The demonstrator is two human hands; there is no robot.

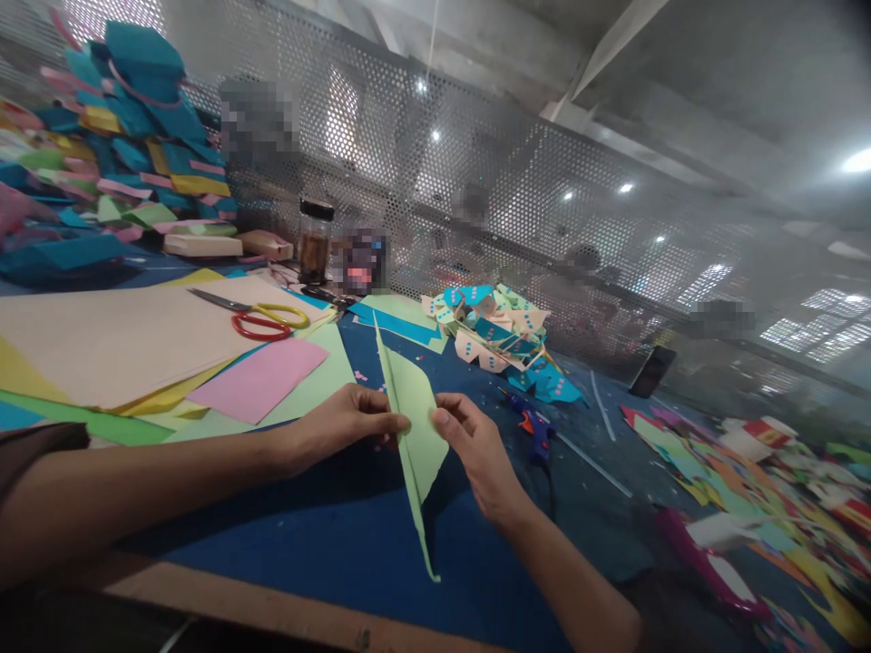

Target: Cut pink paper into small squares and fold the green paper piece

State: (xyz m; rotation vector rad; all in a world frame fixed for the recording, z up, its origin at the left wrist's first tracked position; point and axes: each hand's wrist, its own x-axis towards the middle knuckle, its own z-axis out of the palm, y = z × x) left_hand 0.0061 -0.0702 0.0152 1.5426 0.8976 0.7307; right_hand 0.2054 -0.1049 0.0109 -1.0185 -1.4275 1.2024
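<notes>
A light green sheet of paper (416, 390) is held upright over the blue tabletop, with a narrow folded strip along its left edge. My left hand (360, 417) pinches that folded edge between thumb and fingers. On the right side of the sheet, my right hand (473, 449) grips the curved edge, its thumb on the near face. Left of the hands lie a pink piece of paper (262, 379) and scissors (262, 319) with red and yellow handles, resting on stacked sheets. A blue glue gun (536, 428) lies to the right of my right hand.
Folded paper pieces with dots (500, 331) are heaped behind the hands. A lidded jar (315, 243) stands by the perforated metal screen (517, 209). Colourful paper shapes (136, 154) pile up at the left; paper scraps (768, 517) cover the right. A phone (653, 371) leans at the back right.
</notes>
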